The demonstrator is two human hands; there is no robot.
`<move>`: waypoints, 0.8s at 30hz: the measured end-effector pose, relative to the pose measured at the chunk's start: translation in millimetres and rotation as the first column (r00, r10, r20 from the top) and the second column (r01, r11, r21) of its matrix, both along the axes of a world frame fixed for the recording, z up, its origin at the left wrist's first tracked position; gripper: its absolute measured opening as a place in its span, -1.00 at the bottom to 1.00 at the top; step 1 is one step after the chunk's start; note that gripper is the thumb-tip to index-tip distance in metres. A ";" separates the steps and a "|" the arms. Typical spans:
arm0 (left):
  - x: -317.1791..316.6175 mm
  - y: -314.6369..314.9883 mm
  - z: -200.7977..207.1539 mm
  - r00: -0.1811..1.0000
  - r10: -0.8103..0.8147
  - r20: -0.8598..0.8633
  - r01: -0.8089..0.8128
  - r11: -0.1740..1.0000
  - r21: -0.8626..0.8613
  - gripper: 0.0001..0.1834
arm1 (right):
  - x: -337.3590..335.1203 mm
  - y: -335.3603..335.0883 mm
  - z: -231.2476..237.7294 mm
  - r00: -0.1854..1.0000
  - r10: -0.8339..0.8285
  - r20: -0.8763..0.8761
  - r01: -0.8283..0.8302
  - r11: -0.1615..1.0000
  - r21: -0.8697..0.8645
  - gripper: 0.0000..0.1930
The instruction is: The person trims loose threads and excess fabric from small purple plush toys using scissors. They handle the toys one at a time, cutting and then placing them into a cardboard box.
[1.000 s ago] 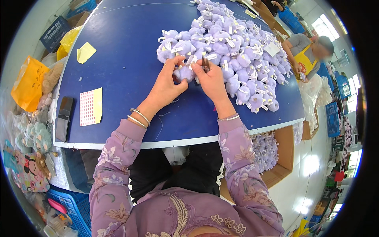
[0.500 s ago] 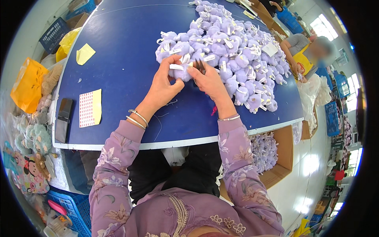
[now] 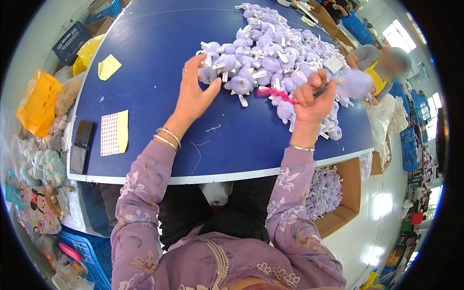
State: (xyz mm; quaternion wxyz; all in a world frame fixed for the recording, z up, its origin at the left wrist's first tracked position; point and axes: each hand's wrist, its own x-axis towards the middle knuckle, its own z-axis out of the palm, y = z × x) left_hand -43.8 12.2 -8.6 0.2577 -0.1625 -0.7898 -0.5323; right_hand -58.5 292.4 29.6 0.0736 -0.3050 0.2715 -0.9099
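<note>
My left hand [image 3: 192, 94] has thumb and fingers spread around the near left edge of a pile of small purple plush toys [image 3: 278, 36] with white tags. A single plush toy [image 3: 208, 75] sits between its fingertips, not gripped. To the right, my right hand [image 3: 311, 101] is raised over the pile with fingers curled round small dark thread snips [image 3: 320, 91]. A bright pink cord [image 3: 278, 94] trails left from that hand. Just past its fingertips is a motion-blurred purple plush toy [image 3: 355, 84]; whether the fingers still touch it I cannot tell.
On the blue table [image 3: 159, 63] lie a sticker sheet [image 3: 115, 133], a yellow paper [image 3: 109, 67], a dark phone [image 3: 81, 145] and thread scraps. A cardboard box [image 3: 349, 193] of purple pieces stands below the right edge. Another person [image 3: 372, 60] sits at the far right.
My right hand has moved right with the snips, and a plush toy has gone rightward from between my hands. My left hand has opened and shifted slightly left and up.
</note>
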 end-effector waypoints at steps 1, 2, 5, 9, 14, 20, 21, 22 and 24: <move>-5.0 -6.0 -1.9 0.991 0.130 -0.009 -0.130 0.984 -0.122 -0.34 | 9.0 -4.6 10.3 0.990 -0.079 0.117 0.078 0.997 0.015 -0.61; -6.7 -6.8 -0.7 0.983 0.185 0.004 -0.179 0.958 -0.224 -0.32 | 15.8 -8.7 17.9 0.959 -0.172 0.227 0.167 0.985 0.040 -0.61; -20.5 -6.9 -16.0 0.972 0.209 0.111 -0.144 0.895 -0.421 -0.36 | 14.0 -37.7 6.2 0.909 -0.415 0.043 0.309 0.739 0.599 -0.67; -7.6 0.7 -4.4 0.947 0.017 0.320 0.035 0.987 -0.156 -0.54 | 14.7 -61.0 -5.9 0.890 -0.443 -0.105 0.333 0.476 0.814 -0.71; 16.7 15.4 7.1 0.879 -0.219 0.424 0.124 0.963 0.240 -0.59 | 15.3 -72.7 -16.3 0.904 -0.372 -0.211 0.336 0.314 0.888 -0.70; 24.2 29.5 3.6 0.897 -0.379 0.227 0.295 0.896 0.333 -0.51 | 19.8 -83.5 -23.2 0.890 -0.314 -0.331 0.438 0.382 0.814 -0.71; 24.4 28.8 0.6 0.883 -0.416 0.217 0.323 0.874 0.364 -0.49 | 21.4 -82.7 -19.5 0.925 -0.292 -0.241 0.350 0.417 0.839 -0.72; 24.8 27.6 -1.3 0.868 -0.452 0.206 0.349 0.850 0.394 -0.47 | 23.2 -80.5 -13.5 0.952 -0.267 -0.148 0.259 0.450 0.855 -0.73; 26.3 24.6 2.0 0.854 -0.456 0.252 0.355 0.863 0.360 -0.46 | 24.8 -77.8 -10.2 0.965 -0.262 -0.004 0.142 0.510 0.848 -0.74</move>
